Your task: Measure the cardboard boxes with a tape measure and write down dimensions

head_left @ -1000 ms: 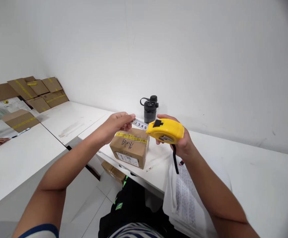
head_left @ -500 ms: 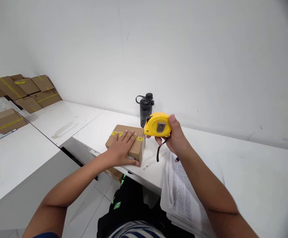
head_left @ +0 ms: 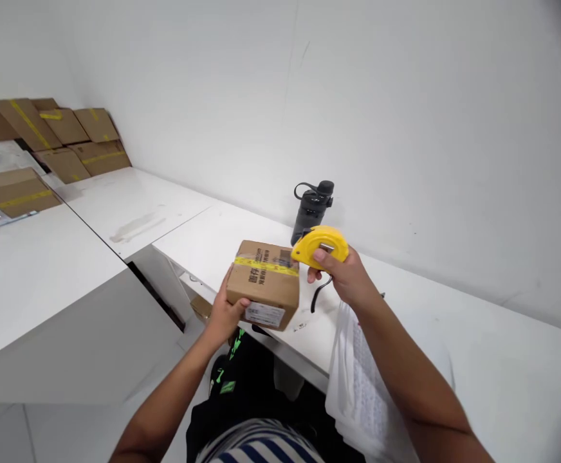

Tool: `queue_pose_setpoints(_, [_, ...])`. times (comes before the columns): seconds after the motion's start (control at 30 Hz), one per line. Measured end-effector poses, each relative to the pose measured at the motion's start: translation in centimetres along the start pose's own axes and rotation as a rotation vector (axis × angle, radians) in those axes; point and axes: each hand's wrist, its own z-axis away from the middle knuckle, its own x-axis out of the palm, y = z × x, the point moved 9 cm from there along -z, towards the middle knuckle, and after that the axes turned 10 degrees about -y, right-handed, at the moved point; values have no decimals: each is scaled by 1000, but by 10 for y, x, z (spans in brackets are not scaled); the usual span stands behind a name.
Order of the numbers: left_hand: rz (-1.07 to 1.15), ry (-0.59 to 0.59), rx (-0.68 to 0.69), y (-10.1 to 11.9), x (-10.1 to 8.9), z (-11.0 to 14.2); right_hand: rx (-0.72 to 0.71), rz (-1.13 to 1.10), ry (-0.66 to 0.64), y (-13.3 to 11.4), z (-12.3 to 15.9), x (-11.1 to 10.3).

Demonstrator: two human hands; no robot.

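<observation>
The bottle stands on the desk, and the box is in front of it, a little left. My left hand grips the box's left end, thumb on the front face at the label; I cannot tell whether the underside is fully on the desk. My right hand is closed on the tape, thumb across its side, just in front of the bottle's lower part. Its strap dangles below. The papers lie nearer me than the bottle, to its right. Well left of the bottle are stacked cartons.
</observation>
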Motion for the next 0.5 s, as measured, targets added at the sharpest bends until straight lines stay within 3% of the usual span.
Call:
queue_pose_setpoints(0.13, [112,-98,81,10,40,0,48,334,-152,-17,-20,42])
queue_pose_setpoints(0.23, [184,-141,36,7,51,-4,69,604,-257,-20,-39,63])
queue_pose_setpoints(0.37, [220,-153,17,1,52,-4,128,736,-260,-12,-49,63])
queue_pose_setpoints(0.5, [147,-178,-28,-2,52,1,169,790,-206,-9,-35,48])
